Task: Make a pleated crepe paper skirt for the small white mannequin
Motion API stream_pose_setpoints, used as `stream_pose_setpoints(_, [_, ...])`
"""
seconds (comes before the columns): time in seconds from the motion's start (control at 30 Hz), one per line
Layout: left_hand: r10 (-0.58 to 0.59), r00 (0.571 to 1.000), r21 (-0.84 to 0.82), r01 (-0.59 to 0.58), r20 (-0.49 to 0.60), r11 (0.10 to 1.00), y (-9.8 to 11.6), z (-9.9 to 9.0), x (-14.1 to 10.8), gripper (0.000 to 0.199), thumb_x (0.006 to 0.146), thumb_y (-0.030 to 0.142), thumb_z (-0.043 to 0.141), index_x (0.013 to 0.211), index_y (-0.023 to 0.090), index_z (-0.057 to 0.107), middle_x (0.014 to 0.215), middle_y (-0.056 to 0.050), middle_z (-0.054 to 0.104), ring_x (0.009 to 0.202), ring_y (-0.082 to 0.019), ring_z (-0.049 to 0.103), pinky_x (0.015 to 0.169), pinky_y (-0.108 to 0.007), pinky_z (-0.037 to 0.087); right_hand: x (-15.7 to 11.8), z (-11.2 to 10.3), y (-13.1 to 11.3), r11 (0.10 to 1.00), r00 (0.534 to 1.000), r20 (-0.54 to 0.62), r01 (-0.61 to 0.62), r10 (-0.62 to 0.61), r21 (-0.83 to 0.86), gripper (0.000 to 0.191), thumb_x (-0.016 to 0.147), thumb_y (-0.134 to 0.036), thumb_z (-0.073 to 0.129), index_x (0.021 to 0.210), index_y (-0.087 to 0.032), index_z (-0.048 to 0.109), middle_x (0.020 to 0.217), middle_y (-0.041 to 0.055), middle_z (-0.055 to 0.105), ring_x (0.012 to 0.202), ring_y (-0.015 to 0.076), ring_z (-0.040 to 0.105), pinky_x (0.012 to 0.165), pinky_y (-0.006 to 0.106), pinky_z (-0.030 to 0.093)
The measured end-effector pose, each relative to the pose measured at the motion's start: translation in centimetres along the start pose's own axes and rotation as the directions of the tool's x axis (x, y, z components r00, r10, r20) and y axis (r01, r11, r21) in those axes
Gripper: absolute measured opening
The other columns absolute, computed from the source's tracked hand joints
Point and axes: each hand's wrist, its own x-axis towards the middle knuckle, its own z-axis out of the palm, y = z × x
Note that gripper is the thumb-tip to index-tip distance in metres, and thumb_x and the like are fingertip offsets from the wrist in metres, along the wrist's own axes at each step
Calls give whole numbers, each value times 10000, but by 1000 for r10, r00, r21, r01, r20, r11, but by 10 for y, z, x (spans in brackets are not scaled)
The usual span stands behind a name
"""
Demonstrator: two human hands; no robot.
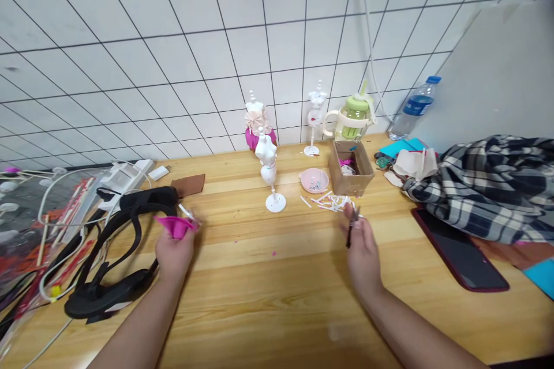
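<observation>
Both hands are over the bench (259,300), well apart. The left hand (175,252) is closed around one magenta cloth (176,226), held above the left part of the wood near one black strap frame (151,197); one white strip (186,211) sticks up beside the cloth. The right hand (362,251) grips one small dark tool (350,233), too blurred for me to name, just in front of a heap of pale sticks (331,202) too jumbled to count. I count three small dress forms between the hands and the wall: one white form (267,157) nearest, one dressed form (255,118) in pink behind it, one rear form (317,106) farther right. Near the sticks are one pink dish (304,184) and one cardboard box (350,186). Behind stands one green-lidded mug (352,118); farther right, one bottle (418,105) and one phone (463,256).
</observation>
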Motion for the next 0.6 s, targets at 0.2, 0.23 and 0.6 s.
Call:
stream_pose_setpoints(0.2, [-120,991,-111,114,-53,987,-18,12,6,332,764,475,675,916,183,636,903,-54,705,837,-216,697,870,-409,578,-76,126,5,748,344,882,-664,322,-14,535,736,-663,670,948,-181,575,1195,154,690,1078,263,659,841,431,529])
stream_pose_setpoints(0.23, [-130,990,-130,123,-49,984,-20,11,6,343,770,481,670,935,183,630,906,-53,702,826,-208,696,852,-398,587,-82,149,7,737,379,865,-676,328,17,489,779,-635,647,954,-184,572,1227,147,676,1126,253,637,892,437,507])
stream_pose_setpoints(0.6, [-141,989,-104,146,54,984,-24,5,3,255,707,374,723,889,204,669,811,-27,711,755,-217,684,773,-407,592,-7,78,23,790,751,605,-529,266,309,479,742,-619,680,998,-233,557,1330,110,621,1304,260,513,1057,473,417])
